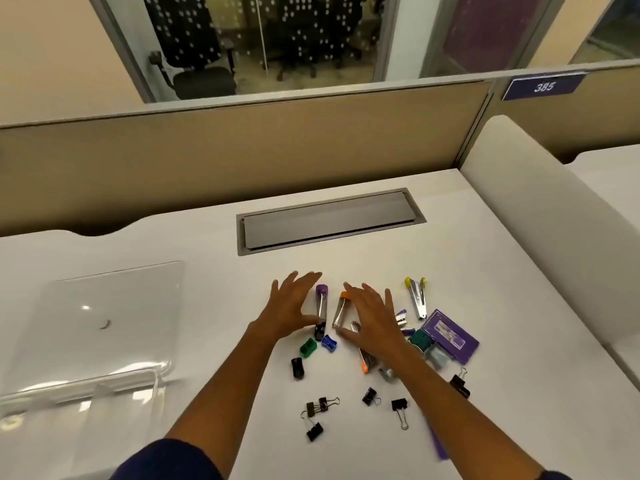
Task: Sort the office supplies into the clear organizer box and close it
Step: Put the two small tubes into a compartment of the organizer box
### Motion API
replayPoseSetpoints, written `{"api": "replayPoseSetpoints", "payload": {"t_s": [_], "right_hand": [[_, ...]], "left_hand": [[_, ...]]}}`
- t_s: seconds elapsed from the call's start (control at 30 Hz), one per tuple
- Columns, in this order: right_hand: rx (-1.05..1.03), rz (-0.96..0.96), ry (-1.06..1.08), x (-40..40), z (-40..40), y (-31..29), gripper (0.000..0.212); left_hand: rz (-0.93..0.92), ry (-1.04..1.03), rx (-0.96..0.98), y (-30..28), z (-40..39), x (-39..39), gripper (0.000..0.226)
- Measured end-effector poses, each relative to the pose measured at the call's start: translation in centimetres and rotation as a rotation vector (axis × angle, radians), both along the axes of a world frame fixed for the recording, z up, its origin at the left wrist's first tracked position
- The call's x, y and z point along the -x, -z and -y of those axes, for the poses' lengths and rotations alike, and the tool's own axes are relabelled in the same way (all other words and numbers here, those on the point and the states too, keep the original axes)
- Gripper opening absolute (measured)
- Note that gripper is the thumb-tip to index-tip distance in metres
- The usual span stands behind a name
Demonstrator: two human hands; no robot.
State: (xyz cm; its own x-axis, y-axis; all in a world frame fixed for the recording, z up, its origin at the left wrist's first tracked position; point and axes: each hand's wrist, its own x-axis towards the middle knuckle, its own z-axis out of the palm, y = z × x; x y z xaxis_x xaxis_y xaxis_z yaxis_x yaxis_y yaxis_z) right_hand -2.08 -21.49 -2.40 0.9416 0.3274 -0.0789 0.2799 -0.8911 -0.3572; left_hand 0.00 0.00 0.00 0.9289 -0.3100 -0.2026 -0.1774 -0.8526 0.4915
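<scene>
The clear organizer box (79, 393) stands open at the left of the white desk, its lid (114, 306) lying flat behind it. My left hand (292, 303) hovers open beside a purple-capped stapler (321, 303). My right hand (372, 318) is spread open over the pile, beside an orange-capped stapler (341, 310). Small sharpeners, green (308, 347), blue (328, 342) and black (297, 367), lie just below the hands. Several black binder clips (313, 410) are scattered nearer me. A yellow-tipped stapler (416, 296) and a purple box (450, 336) lie to the right.
A grey cable hatch (329, 220) is set into the desk behind the supplies. A tan partition (207, 161) runs along the back. A raised white divider (554, 220) borders the desk's right side.
</scene>
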Motion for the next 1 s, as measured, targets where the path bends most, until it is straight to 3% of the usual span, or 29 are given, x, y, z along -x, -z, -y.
{"api": "replayPoseSetpoints", "payload": {"t_s": [0.27,0.57,1.0], "right_hand": [[-0.149,0.058,0.056,-0.5,-0.3,0.2,0.091],[-0.286,0.045,0.044,-0.7,-0.9,-1.0,0.090],[-0.347,0.100,-0.179,2.4,-8.9,-6.0,0.077]], "left_hand": [[-0.018,-0.014,0.033,1.0,0.9,-1.0,0.099],[0.027,-0.107,0.142,-0.3,0.9,0.1,0.079],[0.264,-0.312,0.216,-3.5,-9.8,9.6,0.072]]}}
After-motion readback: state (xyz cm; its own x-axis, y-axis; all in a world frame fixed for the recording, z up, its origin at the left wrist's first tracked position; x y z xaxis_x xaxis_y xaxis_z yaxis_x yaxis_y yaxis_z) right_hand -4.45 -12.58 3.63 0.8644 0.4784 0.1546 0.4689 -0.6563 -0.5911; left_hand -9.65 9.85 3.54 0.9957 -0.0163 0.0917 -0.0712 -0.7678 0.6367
